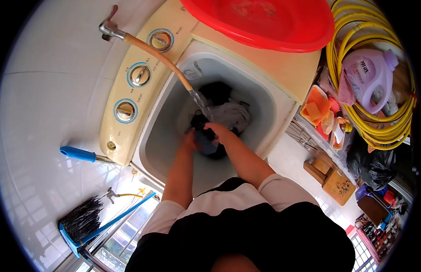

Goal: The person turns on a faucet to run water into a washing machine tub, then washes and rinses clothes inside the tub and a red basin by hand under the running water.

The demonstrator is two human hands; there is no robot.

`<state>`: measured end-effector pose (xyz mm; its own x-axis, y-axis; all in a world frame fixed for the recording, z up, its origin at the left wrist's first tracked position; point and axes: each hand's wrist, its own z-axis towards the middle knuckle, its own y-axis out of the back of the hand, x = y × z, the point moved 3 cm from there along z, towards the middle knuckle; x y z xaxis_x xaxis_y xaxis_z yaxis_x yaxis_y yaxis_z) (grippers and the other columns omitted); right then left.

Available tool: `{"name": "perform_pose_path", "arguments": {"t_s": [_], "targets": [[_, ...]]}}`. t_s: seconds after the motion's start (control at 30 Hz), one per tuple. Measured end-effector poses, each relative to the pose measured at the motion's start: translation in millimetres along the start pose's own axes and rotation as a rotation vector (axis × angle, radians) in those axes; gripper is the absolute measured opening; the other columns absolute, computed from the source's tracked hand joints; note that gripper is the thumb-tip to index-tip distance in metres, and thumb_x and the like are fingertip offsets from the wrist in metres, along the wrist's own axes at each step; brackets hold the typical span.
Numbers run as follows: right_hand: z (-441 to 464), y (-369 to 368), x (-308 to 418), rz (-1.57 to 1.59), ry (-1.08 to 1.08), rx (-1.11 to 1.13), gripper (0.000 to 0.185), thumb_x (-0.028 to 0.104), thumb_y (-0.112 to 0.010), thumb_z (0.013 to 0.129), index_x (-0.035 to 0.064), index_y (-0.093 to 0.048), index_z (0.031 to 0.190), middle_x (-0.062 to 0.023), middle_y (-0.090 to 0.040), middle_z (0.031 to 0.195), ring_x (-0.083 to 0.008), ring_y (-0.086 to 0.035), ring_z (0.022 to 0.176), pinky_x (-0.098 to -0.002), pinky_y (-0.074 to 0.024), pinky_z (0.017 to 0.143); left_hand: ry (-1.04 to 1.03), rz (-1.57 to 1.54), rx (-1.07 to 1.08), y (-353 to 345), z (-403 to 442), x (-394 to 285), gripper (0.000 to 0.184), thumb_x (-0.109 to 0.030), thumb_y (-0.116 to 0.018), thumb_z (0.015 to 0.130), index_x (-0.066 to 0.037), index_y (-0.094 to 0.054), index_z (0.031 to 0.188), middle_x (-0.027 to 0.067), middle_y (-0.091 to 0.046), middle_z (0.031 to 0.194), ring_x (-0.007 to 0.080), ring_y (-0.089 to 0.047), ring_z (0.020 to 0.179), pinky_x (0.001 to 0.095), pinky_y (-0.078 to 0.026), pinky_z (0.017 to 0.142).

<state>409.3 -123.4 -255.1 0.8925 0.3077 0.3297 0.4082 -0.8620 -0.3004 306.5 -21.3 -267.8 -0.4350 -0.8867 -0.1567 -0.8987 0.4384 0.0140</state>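
Both arms reach down into the grey tub (163, 131) of a cream washing machine, where wet clothes lie. My left hand (191, 141) is closed at the left edge of a dark blue garment (206, 139), its fingers partly blurred. Closed on the same garment from the right is my right hand (216, 132). Beyond the hands lie a grey garment (232, 114) and a black garment (215, 93). Water runs from an orange-tan hose (163, 60) onto the clothes just above my hands. The lower folds of the garment are hidden.
A red basin (274, 27) sits on the machine's lid side. Three knobs line the control panel (117, 131). To the right are a coiled yellow hose (403, 129), a purple detergent bottle (367, 75) and a wooden stool (338, 187). A broom (83, 222) stands lower left.
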Motion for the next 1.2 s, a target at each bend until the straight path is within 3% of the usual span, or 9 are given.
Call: {"name": "perform_pose_path", "arguments": {"t_s": [0.17, 0.23, 0.4, 0.47, 0.67, 0.77, 0.87, 0.97, 1.2], "targets": [[-18.7, -15.1, 6.6, -0.074, -0.124, 0.237, 0.043, 0.024, -0.063, 0.061, 0.0102, -0.052, 0.101, -0.0099, -0.052, 0.100, -0.0244, -0.050, 0.095, -0.0435, -0.0437, 0.080, -0.167, 0.170, 0.635, 10.4, 79.6, 23.9, 0.054, -0.045, -0.054, 0.078, -0.008, -0.044, 0.117, 0.0091, -0.053, 0.107, 0.0249, -0.053, 0.094, 0.0413, -0.042, 0.085], [-24.9, -14.4, 10.8, -0.112, -0.165, 0.353, 0.043, 0.025, -0.062, 0.062, 0.0105, -0.052, 0.101, -0.0099, -0.053, 0.097, -0.0256, -0.052, 0.091, -0.0439, -0.0456, 0.075, -0.156, -0.352, 0.737, -4.6, 32.2, 11.1, 0.043, -0.040, -0.044, 0.084, -0.007, -0.049, 0.111, 0.0125, -0.053, 0.108, 0.0283, -0.055, 0.093, 0.0373, -0.046, 0.079], [-31.1, -10.2, 17.9, -0.232, -0.243, 0.397, 0.041, 0.028, -0.059, 0.065, 0.0106, -0.052, 0.101, -0.0115, -0.054, 0.095, -0.0284, -0.055, 0.081, -0.0459, -0.0486, 0.065, -0.020, -0.120, 0.409, 13.3, 113.6, 4.1, 0.033, -0.025, -0.052, 0.080, -0.006, -0.051, 0.108, 0.0128, -0.053, 0.106, 0.0302, -0.058, 0.085, 0.0381, -0.049, 0.075], [12.7, 20.1, 2.7, -0.070, -0.129, -0.156, 0.047, 0.036, -0.057, 0.070, 0.0103, -0.049, 0.108, -0.0140, -0.051, 0.105, -0.0305, -0.052, 0.090, -0.0456, -0.0481, 0.068, -0.019, -0.053, 0.260, 4.5, 99.8, 4.7, 0.029, -0.016, -0.052, 0.079, -0.006, -0.051, 0.106, 0.0129, -0.053, 0.105, 0.0307, -0.058, 0.084, 0.0385, -0.049, 0.075], [6.0, 31.2, 9.9, -0.103, -0.148, -0.478, 0.072, 0.061, -0.053, 0.070, 0.0122, -0.040, 0.121, -0.0127, -0.039, 0.125, -0.0336, -0.040, 0.109, -0.0502, -0.0370, 0.085, -0.214, -0.031, 0.192, -39.1, -3.3, 9.2, 0.036, -0.013, -0.056, 0.074, -0.008, -0.048, 0.109, 0.0128, -0.054, 0.102, 0.0291, -0.057, 0.089, 0.0405, -0.050, 0.072], [-20.1, 10.2, 18.9, 0.128, -0.294, -0.016, 0.074, 0.065, -0.054, 0.067, 0.0118, -0.045, 0.117, -0.0108, -0.046, 0.120, -0.0298, -0.043, 0.107, -0.0501, -0.0333, 0.088, -0.261, -0.083, 0.266, -40.7, -10.7, 24.2, 0.042, -0.014, -0.060, 0.072, -0.010, -0.045, 0.111, 0.0129, -0.054, 0.100, 0.0282, -0.056, 0.090, 0.0418, -0.050, 0.069], [46.1, 22.7, -12.9, 0.307, -0.195, 0.020, 0.070, 0.065, -0.057, 0.065, 0.0101, -0.053, 0.107, -0.0097, -0.054, 0.108, -0.0255, -0.049, 0.101, -0.0450, -0.0373, 0.086, -0.306, -0.012, 0.262, -43.8, -51.6, 26.5, 0.044, -0.020, -0.067, 0.068, -0.007, -0.050, 0.106, 0.0089, -0.055, 0.094, 0.0238, -0.058, 0.085, 0.0353, -0.050, 0.063], [42.0, 23.1, -16.8, 0.367, -0.258, 0.003, 0.086, 0.048, -0.069, 0.062, 0.0101, -0.029, 0.128, -0.0143, -0.043, 0.119, -0.0303, -0.047, 0.104, -0.0456, -0.0414, 0.081, -0.374, 0.106, 0.275, -46.1, -72.1, 26.8, 0.043, -0.023, -0.067, 0.070, -0.007, -0.050, 0.106, 0.0090, -0.056, 0.093, 0.0215, -0.058, 0.085, 0.0344, -0.049, 0.066], [6.3, 11.5, -2.5, 0.300, -0.152, -0.199, 0.029, 0.026, -0.057, 0.071, 0.0048, -0.056, 0.091, -0.0112, -0.057, 0.090, -0.0275, -0.054, 0.085, -0.0374, -0.0439, 0.072, -0.389, -0.008, 0.159, -51.8, -68.0, 18.7, 0.051, -0.028, -0.063, 0.075, 0.004, -0.046, 0.110, 0.0100, -0.056, 0.098, 0.0217, -0.057, 0.086, 0.0312, -0.046, 0.075]]}}
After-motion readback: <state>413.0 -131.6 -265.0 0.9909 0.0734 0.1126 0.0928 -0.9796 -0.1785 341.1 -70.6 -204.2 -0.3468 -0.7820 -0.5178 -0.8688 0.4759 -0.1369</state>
